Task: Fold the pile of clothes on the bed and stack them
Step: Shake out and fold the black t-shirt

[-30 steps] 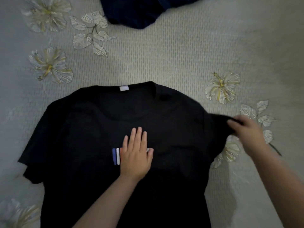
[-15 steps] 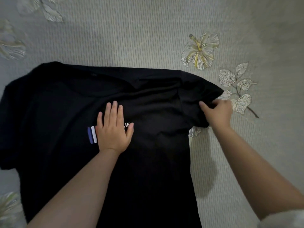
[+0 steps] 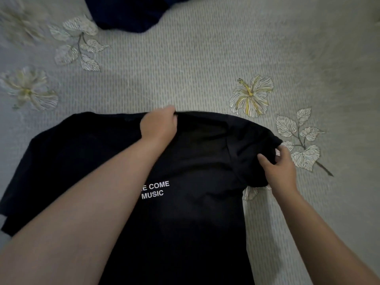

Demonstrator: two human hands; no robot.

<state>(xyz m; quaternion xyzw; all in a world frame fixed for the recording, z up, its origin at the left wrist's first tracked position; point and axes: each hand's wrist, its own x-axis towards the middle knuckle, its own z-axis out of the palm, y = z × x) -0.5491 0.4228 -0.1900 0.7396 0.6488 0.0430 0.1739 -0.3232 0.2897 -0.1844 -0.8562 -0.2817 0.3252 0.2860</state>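
A black T-shirt point(image 3: 195, 161) with white lettering lies face up on the bed, its lower part running off the bottom of the view. My left hand point(image 3: 159, 125) grips the shirt's top edge near the collar, fingers curled into the cloth. At the shirt's right sleeve, my right hand point(image 3: 277, 163) pinches the bunched black fabric. The sleeve there is rumpled and partly drawn in over the chest. My left forearm covers part of the print.
A dark navy garment point(image 3: 127, 13) lies at the top edge, beyond the shirt. The bedspread point(image 3: 205, 64) is pale grey-green with printed flowers and leaves. Bare bedspread lies to the right of the shirt and between it and the navy garment.
My left hand left the shirt's chest, where it lay flat, and now grips the collar edge. My right hand keeps hold of the right sleeve. The print is uncovered.
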